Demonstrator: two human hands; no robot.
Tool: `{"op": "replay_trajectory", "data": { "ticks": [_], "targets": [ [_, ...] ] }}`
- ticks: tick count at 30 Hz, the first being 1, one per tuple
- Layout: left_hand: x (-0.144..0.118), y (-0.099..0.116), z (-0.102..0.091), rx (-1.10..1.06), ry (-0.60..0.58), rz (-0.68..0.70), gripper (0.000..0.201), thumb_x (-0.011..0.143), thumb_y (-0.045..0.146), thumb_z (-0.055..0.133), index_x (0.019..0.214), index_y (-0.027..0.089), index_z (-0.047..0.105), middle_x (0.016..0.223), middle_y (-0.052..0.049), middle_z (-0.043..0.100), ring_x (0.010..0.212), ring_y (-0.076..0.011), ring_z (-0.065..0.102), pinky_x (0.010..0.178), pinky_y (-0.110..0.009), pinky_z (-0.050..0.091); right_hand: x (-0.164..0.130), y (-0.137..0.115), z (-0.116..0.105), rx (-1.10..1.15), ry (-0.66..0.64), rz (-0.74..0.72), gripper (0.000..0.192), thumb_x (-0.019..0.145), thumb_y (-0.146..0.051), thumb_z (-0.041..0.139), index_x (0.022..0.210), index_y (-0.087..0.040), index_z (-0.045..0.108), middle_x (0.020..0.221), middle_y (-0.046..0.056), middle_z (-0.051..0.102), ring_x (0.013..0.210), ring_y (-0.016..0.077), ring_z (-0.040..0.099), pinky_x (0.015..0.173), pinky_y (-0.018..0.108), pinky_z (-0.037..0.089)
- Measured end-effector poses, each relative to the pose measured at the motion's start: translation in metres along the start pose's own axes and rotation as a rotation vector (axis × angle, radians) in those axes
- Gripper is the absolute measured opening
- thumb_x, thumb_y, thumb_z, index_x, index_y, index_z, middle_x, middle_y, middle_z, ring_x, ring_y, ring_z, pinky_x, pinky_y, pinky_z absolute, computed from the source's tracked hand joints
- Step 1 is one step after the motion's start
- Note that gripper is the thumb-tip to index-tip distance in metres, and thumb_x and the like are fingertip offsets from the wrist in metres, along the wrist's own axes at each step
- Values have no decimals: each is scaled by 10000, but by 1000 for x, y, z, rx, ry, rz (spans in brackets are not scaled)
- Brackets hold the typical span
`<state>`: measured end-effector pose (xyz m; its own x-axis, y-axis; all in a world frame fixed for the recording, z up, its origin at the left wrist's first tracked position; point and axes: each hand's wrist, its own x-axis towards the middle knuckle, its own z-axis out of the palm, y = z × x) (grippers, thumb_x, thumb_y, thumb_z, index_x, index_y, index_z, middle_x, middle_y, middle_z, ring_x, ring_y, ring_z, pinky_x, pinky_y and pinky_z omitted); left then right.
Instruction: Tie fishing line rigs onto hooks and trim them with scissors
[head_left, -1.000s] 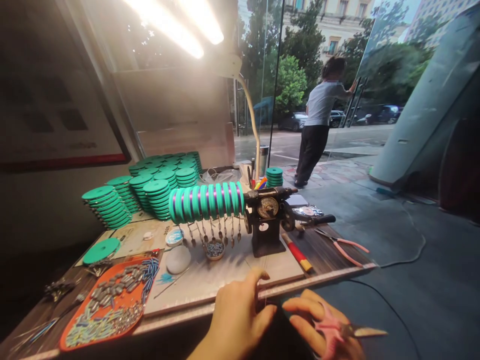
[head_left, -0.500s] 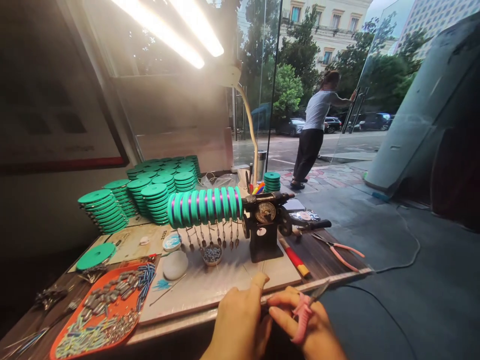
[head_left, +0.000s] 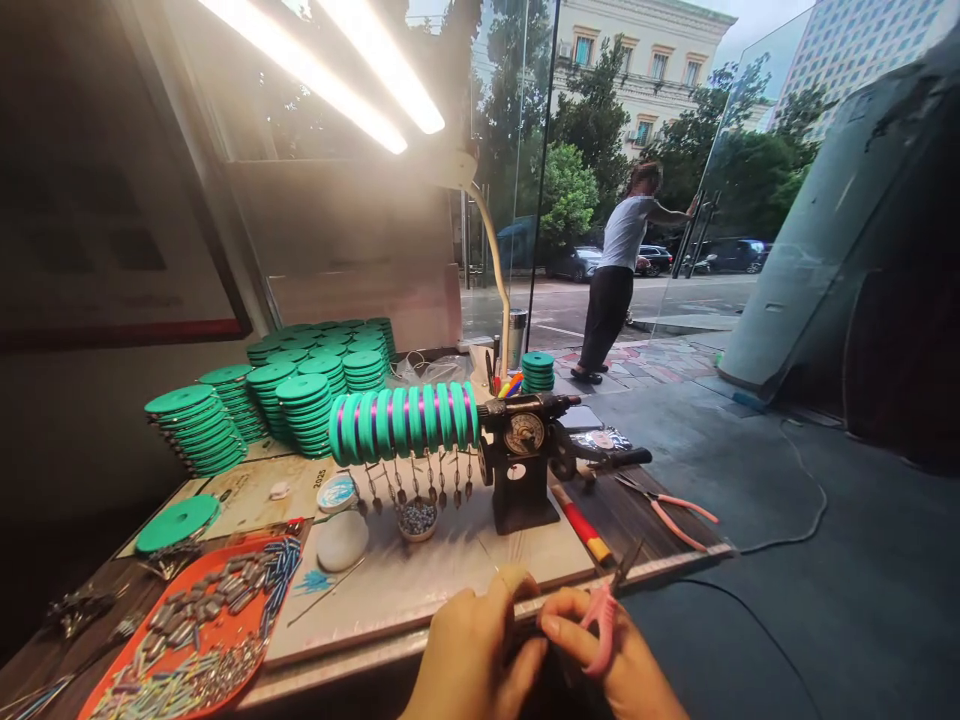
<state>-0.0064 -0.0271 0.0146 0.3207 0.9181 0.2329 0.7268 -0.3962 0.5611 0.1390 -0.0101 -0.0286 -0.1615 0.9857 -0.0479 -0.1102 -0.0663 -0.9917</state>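
the right hand [head_left: 622, 660] grips small pink scissors [head_left: 606, 610], which a second ago pointed out to the right and now stand blades-up beside the left hand [head_left: 472, 650]. the left hand is pinched closed at the table edge [head_left: 660, 568], seemingly on a thin line too fine to make out. both hands have drawn together in front of the black winder [head_left: 521, 455] carrying green spools [head_left: 405, 420], so a snip looks close.

Harsh glare from 2 lamp tubes [head_left: 352, 75], dim left side, fisheye-warped edges w/ daylight outside.
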Motion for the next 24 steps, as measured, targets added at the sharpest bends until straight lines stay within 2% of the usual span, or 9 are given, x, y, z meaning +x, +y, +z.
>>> {"op": "replay_trajectory", "data": {
  "ticks": [4, 6, 8, 11, 15, 17, 19, 21, 24],
  "targets": [
    [3, 4, -5, -257, -19, -43, 148, 709, 151, 501, 852, 189, 493, 488, 102, 286, 438, -87, 271, 435, -218, 196, 0, 7, 1, 107, -57, 85, 413, 541, -552, 694, 584, -150, 609, 437, -50, 442, 387, 60, 370, 418, 195, 260],
    [4, 6, -7, -337, -31, -72, 106, 714, 167, 511, 817, 180, 490, 488, 109, 243, 444, -83, 239, 437, -219, 178, -1, 9, 2, 171, -86, 128, 454, 540, -595, 679, 625, -159, 585, 442, -50, 450, 398, 65, 387, 436, 197, 270],
    [5, 7, -8, -397, -36, -95, 56, 736, 208, 513, 776, 173, 493, 488, 104, 258, 451, -82, 236, 440, -223, 174, -2, 8, 3, 218, -115, 163, 478, 549, -623, 662, 642, -167, 551, 441, -45, 458, 409, 74, 401, 452, 204, 276],
    [4, 4, -6, -467, -13, -90, 144, 791, 297, 485, 715, 175, 485, 500, 85, 302, 470, -88, 257, 456, -232, 187, -4, 4, 5, 214, -115, 151, 486, 555, -616, 679, 565, -164, 502, 437, -35, 462, 418, 71, 396, 458, 206, 260],
    [3, 1, -3, -565, 123, -72, 246, 847, 387, 416, 708, 185, 443, 598, 50, 373, 555, -108, 328, 531, -243, 251, -7, -1, 8, 168, -61, 97, 506, 585, -611, 674, 509, -155, 465, 422, -40, 447, 404, 47, 353, 448, 209, 188],
    [3, 1, -4, -632, 167, -104, 264, 866, 411, 383, 725, 192, 421, 635, 48, 359, 578, -110, 328, 553, -244, 267, -9, -2, 11, 160, -47, 93, 512, 590, -632, 653, 530, -159, 469, 401, -50, 428, 380, 40, 317, 437, 214, 147],
    [3, 2, -6, -709, 134, -122, 262, 869, 431, 364, 755, 198, 401, 623, 61, 317, 555, -103, 294, 536, -239, 259, -10, -2, 12, 151, -37, 96, 503, 591, -641, 642, 560, -161, 494, 396, -55, 415, 373, 43, 297, 427, 216, 135],
    [4, 2, -8, -731, 64, -118, 231, 822, 421, 456, 849, 196, 411, 589, 83, 277, 523, -96, 256, 499, -231, 223, -10, -2, 11, 134, -20, 85, 487, 601, -631, 639, 563, -163, 512, 405, -53, 418, 384, 52, 313, 425, 215, 167],
    [5, 0, -8, -622, -31, -93, 272, 700, 266, 595, 922, 175, 467, 537, 104, 252, 492, -89, 241, 465, -224, 178, -9, -1, 5, -8, -11, 0, 439, 670, -577, 610, 538, -166, 527, 441, -45, 434, 423, 71, 375, 452, 213, 254]
  ]
}}
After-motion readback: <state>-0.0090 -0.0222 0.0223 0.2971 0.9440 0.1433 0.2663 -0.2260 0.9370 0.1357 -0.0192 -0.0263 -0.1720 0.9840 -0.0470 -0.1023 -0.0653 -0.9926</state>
